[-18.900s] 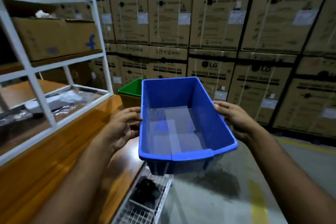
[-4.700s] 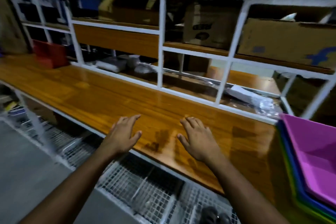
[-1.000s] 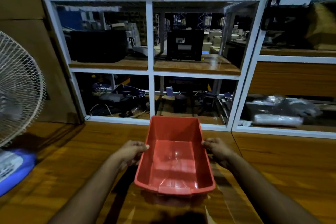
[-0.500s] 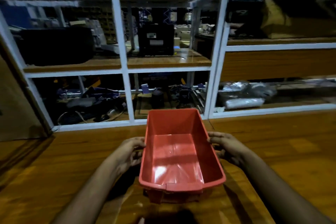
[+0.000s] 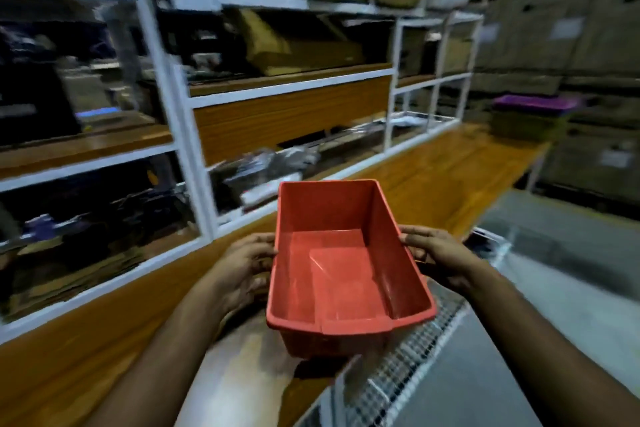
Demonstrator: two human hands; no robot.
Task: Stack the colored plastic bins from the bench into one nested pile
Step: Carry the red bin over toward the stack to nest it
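left hand (image 5: 242, 265) grips the left wall of the red bin (image 5: 341, 274), fingers curled at the rim; bin empty, held off the bench (image 5: 440, 170), long axis running away from the body; right hand (image 5: 434, 255) clamps the right wall, thumb on the rim; nested pile (image 5: 531, 116), purple on top, sits well apart, ahead and right at the bench's far end; right hand is nearer; likely needs a carry right.

Red bin (image 5: 346, 267) gripped at both long rims by left hand (image 5: 242, 263) and right hand (image 5: 433, 253), above wooden bench (image 5: 450, 163); nested pile (image 5: 530, 118) at far end.
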